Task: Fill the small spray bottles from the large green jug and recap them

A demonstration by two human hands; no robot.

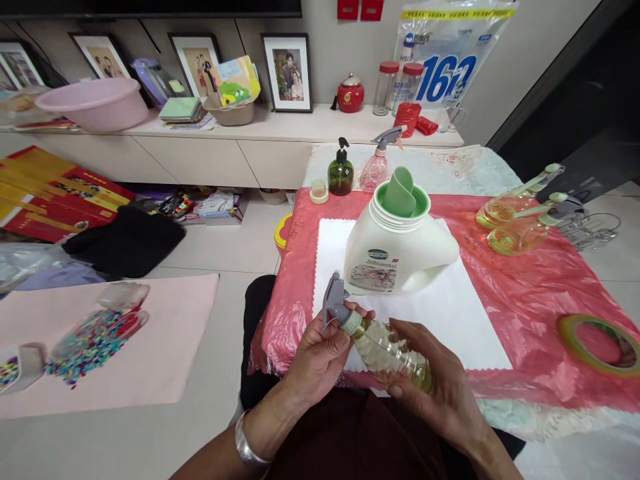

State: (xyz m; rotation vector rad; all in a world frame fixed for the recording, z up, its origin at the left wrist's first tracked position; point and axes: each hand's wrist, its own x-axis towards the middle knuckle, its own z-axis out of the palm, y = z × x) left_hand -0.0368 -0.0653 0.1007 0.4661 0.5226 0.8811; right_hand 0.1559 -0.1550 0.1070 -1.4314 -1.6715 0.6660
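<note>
A clear spray bottle (387,352) with yellowish liquid is held tilted over my lap, its grey trigger head (336,301) pointing up and to the left. My left hand (323,357) has its fingers closed around the neck and pale green collar. The body lies in the grip of my right hand (440,377), which wraps the lower part and hides some of it. Just beyond stands a large white detergent jug (383,247) with its mouth uncapped and a green pour spout (400,193) showing. The jug rests on a white sheet (470,333).
On the red plastic table cover (530,280) are a roll of tape (600,343), a green pump bottle (341,175), a pink spray bottle (376,167), a small cap (319,191) and two yellow-liquid bottles (520,233). Colourful beads (93,343) lie on a pink mat at left.
</note>
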